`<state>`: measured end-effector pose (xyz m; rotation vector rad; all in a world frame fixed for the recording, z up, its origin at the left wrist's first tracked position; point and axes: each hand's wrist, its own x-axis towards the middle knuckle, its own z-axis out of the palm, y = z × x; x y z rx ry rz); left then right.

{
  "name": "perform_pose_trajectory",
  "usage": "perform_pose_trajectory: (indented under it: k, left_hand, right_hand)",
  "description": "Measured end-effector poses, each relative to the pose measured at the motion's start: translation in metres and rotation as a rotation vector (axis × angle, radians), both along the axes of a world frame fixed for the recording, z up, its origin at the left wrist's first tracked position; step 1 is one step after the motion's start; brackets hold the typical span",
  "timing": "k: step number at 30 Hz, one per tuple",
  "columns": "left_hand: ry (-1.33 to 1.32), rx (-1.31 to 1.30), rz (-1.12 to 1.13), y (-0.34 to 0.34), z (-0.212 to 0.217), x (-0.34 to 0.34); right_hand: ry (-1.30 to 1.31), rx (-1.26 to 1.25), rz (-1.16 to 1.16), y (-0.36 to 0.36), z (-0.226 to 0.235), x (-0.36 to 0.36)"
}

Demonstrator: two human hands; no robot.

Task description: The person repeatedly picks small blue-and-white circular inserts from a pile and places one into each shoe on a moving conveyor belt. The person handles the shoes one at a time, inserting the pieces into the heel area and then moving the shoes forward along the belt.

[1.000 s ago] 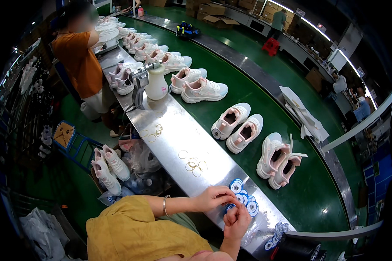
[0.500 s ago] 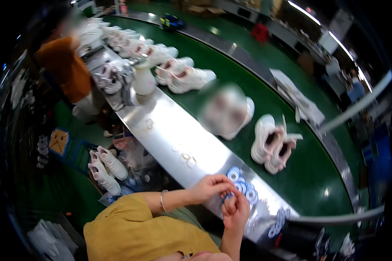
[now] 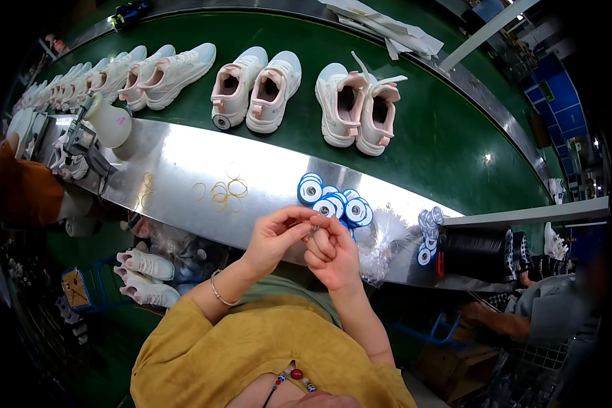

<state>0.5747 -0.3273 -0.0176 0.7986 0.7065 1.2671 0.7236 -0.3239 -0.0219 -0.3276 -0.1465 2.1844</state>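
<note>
both hands are meeting above the steel worktop (image 3: pixel 183 163): left hand (image 3: pixel 273 234) and right hand (image 3: pixel 333 253) are pinching a tiny item, too small to identify, beside the blue-and-white discs (image 3: pixel 333 200).

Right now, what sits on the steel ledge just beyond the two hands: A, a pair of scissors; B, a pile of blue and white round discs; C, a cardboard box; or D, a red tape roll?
B: a cluster of blue and white round discs lies on the steel ledge just past the left hand and right hand.
</note>
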Motion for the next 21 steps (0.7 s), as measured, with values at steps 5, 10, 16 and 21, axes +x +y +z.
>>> perform_pose_trajectory:
  k: [5,10,16,21]
  left_hand:
    - [0.060,0.035,-0.015,0.013,-0.009,0.019]
    - [0.123,0.111,0.018,0.022,-0.018,0.043]
    - [0.162,0.090,0.043,0.025,-0.019,0.070]
    - [0.087,0.014,0.005,0.032,-0.021,0.096]
  right_hand:
    - [-0.017,0.015,-0.022,0.011,-0.013,0.019]
    - [-0.027,0.008,-0.025,0.019,-0.024,0.040]
    - [-0.129,0.015,-0.023,0.021,-0.022,0.066]
    - [-0.347,0.075,-0.054,0.024,-0.009,0.098]
